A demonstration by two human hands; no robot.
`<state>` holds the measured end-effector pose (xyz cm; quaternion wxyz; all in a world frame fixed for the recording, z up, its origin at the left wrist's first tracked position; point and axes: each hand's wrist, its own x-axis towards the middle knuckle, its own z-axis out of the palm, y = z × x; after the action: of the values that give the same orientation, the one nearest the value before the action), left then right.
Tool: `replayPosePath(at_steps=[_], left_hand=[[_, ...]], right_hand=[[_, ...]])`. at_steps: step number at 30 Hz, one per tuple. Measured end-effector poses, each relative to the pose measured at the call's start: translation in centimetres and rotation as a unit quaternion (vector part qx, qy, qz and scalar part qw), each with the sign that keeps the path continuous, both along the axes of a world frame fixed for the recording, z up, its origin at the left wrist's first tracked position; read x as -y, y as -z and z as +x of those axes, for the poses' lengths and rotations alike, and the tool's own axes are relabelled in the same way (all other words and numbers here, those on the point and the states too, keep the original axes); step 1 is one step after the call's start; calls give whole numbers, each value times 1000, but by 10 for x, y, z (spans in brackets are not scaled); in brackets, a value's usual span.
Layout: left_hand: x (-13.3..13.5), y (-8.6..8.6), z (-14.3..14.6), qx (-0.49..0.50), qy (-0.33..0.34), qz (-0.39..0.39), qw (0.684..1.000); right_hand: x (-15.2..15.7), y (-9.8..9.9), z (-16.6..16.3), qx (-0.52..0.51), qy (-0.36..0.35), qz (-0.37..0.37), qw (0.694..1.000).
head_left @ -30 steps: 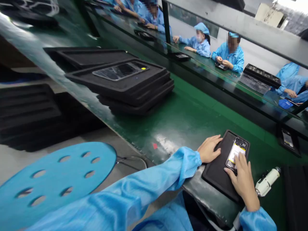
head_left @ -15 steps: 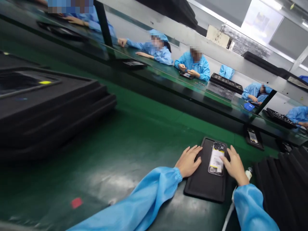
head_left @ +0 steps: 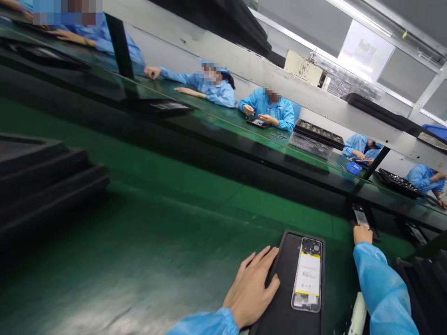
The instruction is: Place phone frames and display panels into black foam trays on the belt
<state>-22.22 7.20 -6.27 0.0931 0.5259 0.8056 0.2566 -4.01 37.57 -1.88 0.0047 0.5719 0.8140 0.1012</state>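
Note:
My left hand point(head_left: 253, 288) lies with its fingers stretched out along the left edge of a black tray point(head_left: 279, 298). In that tray rests an opened phone point(head_left: 307, 277), its white battery with yellow strips showing. My right hand point(head_left: 363, 234) reaches forward to a second black tray point(head_left: 373, 223) on the far strip. It is at the lower end of another opened phone point(head_left: 359, 214) there. Its knuckles look bent, but the fingertips are hidden, so I cannot tell whether it grips the phone or the tray.
Stacked black trays stand at left point(head_left: 52, 186) and right point(head_left: 424, 288). A white handle-like object point(head_left: 358, 314) lies beside my right sleeve. More trays with phones point(head_left: 415, 231) sit along the far strip. Beyond a metal frame, several co-workers in blue sit at a bench.
My right hand has left the near phone and moved forward and right to the second tray. My left hand stays at the near tray's left edge. The view has shifted.

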Motion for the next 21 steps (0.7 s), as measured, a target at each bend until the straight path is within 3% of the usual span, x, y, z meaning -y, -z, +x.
replayPosePath(at_steps=[6,11,16,21], left_hand=[[-3,0,-1,-6,1,-2,1000],[-4,-9,1,-4,-8,-16,1000],[-4,-16,3,0,-6,3,1000],[-10,-5,-3,11,-15,56,998]], right_hand=[[-7,-6,1,28,-108,-11,994],[19,-9,-26,29,-191,-5,981],[98,-21,-50,-27,-282,38,958],[194,-26,-42,-45,-383,77,919]])
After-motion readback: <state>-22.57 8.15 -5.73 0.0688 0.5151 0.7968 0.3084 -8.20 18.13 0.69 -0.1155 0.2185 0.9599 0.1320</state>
